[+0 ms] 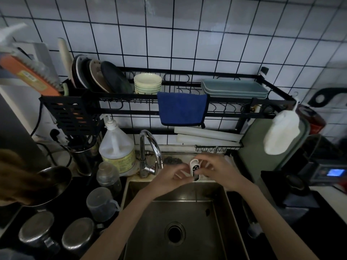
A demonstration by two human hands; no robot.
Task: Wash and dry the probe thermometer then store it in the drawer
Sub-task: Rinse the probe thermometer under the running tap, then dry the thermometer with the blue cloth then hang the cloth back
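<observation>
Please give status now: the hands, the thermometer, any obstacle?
Both hands, left and right, grip probe thermometer over sink. Faucet at left, no water visible. Nothing in the way.

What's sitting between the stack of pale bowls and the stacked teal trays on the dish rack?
In the head view, nothing stands on the rack between the pale bowls and the teal trays; only bare wire shows. A blue cloth hangs over the front rail below that gap.

Both forearms reach forward, left grip (pixel 170 178) and right grip (pixel 216 169) curled together.
</observation>
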